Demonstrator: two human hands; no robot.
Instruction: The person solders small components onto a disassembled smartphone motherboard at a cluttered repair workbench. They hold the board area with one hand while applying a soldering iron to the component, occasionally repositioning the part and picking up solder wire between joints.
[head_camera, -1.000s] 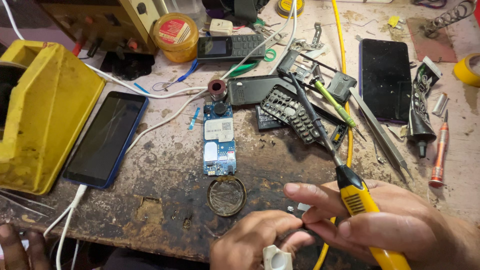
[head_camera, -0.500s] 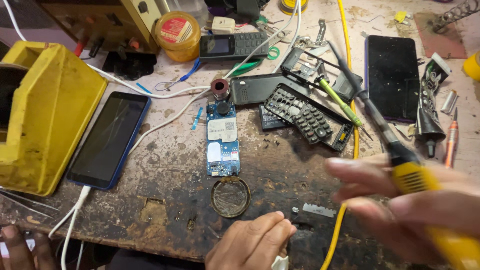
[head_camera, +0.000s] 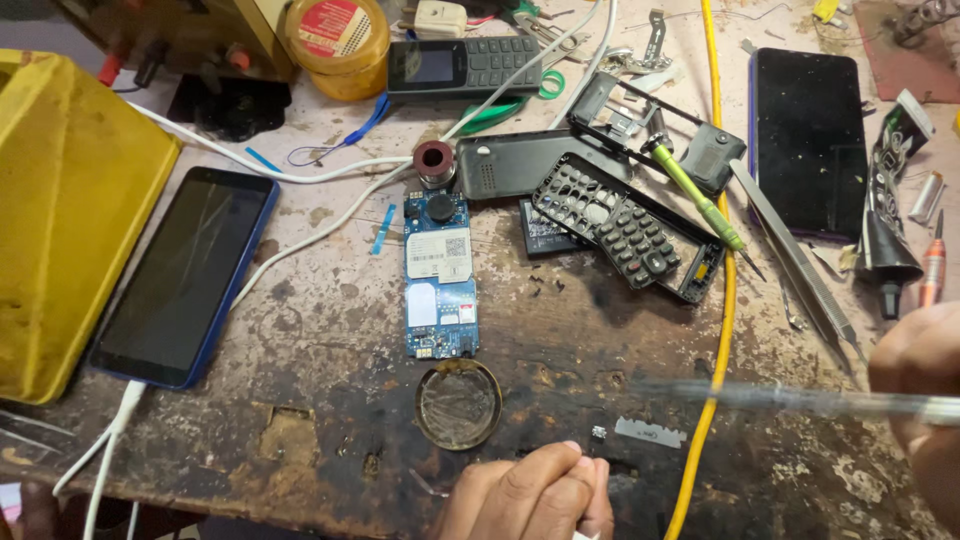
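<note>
Right hand (head_camera: 915, 385) at the tabletop's right edge, grip closed on a blurred soldering iron (head_camera: 780, 398); left hand (head_camera: 535, 495) at the near edge, grip unclear; risk: swinging tip could scorch the nearby yellow cable (head_camera: 722, 300).

A blue circuit board (head_camera: 440, 275) lay beside a round tin (head_camera: 458, 402). A black keypad frame (head_camera: 627, 237) sat near a dark smartphone (head_camera: 186, 275).

right hand (head_camera: 915, 390): now off at 4 o'clock, mostly out of frame
soldering iron (head_camera: 790, 400): swings flat, just a blur
left hand (head_camera: 530, 495): drops lower at 6 o'clock
</note>
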